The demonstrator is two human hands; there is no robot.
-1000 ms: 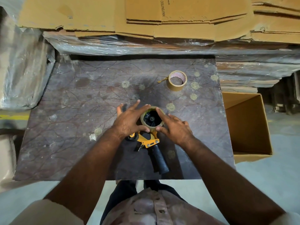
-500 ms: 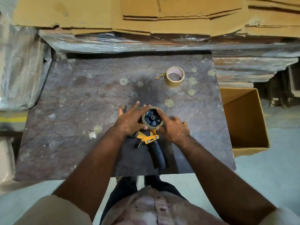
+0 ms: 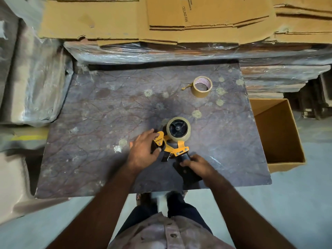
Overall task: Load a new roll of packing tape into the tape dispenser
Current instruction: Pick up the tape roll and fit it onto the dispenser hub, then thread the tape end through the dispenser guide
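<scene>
On the dark marbled table (image 3: pixel 89 141), near its front edge and a little right of centre, lies your one tape dispenser (image 3: pixel 172 146), flat on its side. Its long axis runs from about 11 o'clock to 5 o'clock: the hub end points away from you toward 11, the black handle (image 3: pixel 186 169) points back toward you at 5. Count two rolls of tape. One roll (image 3: pixel 178 129) sits on the dispenser's black hub, its open face turned up at you. A second roll (image 3: pixel 201 86) stands apart at about 1 o'clock from the dispenser, lying flat near the table's far right corner, with a short loose tail sticking out at its 9 o'clock side.

You have two hands on the dispenser. Your left hand (image 3: pixel 143 150) is at 9 o'clock of the yellow frame, thumb and fingers curled round the frame's left plate. Your right hand (image 3: pixel 197 166) wraps its fingers over the handle just below the frame.

One open cardboard box (image 3: pixel 280 133) stands off the table at 3 o'clock. Flattened cartons (image 3: pixel 197 18) are stacked at 12 o'clock; plastic-wrapped bundles (image 3: pixel 36 83) lie at 9 o'clock.
</scene>
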